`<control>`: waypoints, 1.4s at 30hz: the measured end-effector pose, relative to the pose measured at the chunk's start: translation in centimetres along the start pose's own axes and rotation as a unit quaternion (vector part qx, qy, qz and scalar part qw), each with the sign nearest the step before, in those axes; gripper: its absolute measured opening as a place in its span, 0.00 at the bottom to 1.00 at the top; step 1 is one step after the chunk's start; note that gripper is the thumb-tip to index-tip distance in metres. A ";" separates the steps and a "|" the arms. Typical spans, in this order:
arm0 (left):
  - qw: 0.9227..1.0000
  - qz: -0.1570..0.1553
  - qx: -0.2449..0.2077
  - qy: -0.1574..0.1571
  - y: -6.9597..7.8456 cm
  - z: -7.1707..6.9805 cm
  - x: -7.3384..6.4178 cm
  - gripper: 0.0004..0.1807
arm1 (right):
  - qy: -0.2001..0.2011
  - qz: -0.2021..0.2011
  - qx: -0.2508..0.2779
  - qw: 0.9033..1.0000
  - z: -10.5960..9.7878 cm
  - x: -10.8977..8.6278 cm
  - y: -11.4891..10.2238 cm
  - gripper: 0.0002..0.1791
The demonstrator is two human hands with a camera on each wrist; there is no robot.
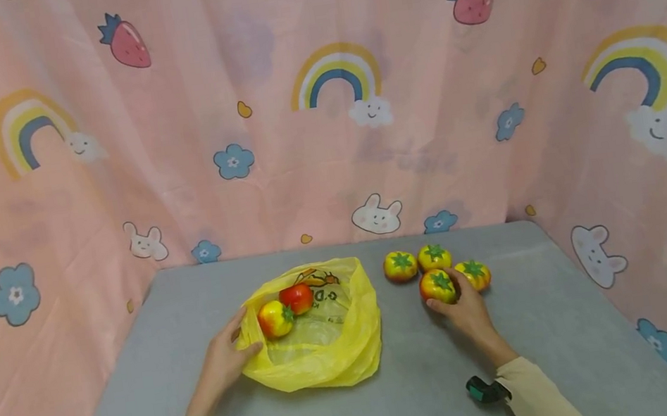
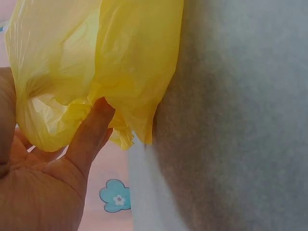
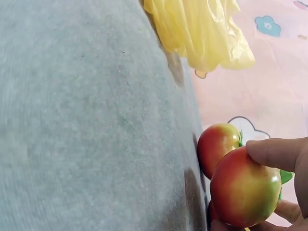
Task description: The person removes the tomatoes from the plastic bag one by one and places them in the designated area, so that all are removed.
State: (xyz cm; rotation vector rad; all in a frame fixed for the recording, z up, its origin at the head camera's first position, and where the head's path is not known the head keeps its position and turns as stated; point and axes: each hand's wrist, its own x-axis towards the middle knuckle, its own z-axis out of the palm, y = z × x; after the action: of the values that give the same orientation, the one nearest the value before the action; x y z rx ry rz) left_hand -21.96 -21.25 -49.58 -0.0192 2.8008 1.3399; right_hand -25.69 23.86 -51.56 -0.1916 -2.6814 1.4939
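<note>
- Yellow plastic bag [image 1: 337, 372]: mouth facing up on the grey tabletop [image 1: 424, 394], between the hands; left rim gripped by the left hand [image 1: 222, 360].
- Held fruit [image 1: 436, 286], red and yellow with green leaves: grasped between thumb and fingers of the right hand [image 1: 468, 310], right of the bag.
- Three loose fruits [image 1: 401, 267]: close around the held fruit.
- Two bagged fruits [image 1: 275, 320]: inside, nearer the left hand.

The right hand [image 3: 299, 166] grips 1 red-yellow fruit [image 3: 244, 188].
</note>
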 end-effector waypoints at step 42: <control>1.000 -0.009 -0.001 -0.003 0.2 0.1 0.2 0.42 | 0.019 -0.006 -0.021 1.000 0.7 0.4 -0.8 0.40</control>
State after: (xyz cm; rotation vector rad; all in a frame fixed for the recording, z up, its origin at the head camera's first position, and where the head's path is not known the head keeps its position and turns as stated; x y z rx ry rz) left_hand -22.15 -21.09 -49.51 -0.0394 2.7878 1.3354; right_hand -26.25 22.88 -51.23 -0.2042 -2.6806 1.4180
